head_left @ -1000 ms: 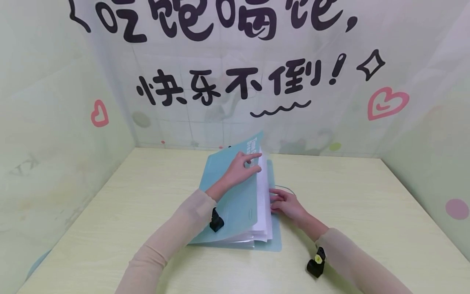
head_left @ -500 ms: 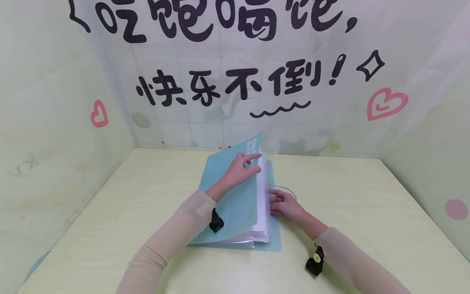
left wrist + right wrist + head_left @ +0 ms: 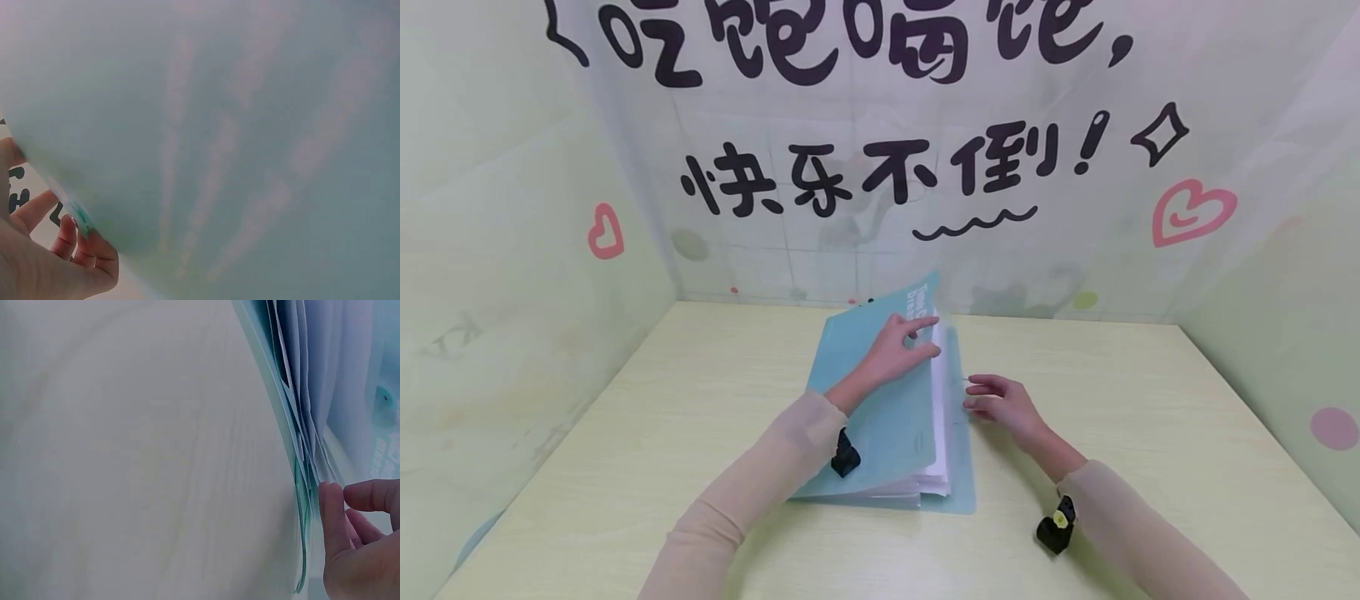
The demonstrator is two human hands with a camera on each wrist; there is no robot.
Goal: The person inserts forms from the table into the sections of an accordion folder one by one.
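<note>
A light blue document folder lies on the table, its front cover lifted at the right edge and white sheets showing inside. My left hand reaches across the cover and pinches its raised edge. In the left wrist view the cover fills most of the picture, with bent fingers at its rim. Just right of the folder, my right hand hovers with loosely bent fingers, thumb and fingers apart. A thin green elastic cord hangs in a loop from the folder's edge near these fingers.
The pale wooden table reaches back to a fabric wall with black lettering and pink hearts. More fabric walls border it at left and right. Each wrist carries a small black camera.
My right hand has drawn back to the right, away from the sheets. The cord's arc beside it is now mostly out of sight. My left hand still holds the cover up.
</note>
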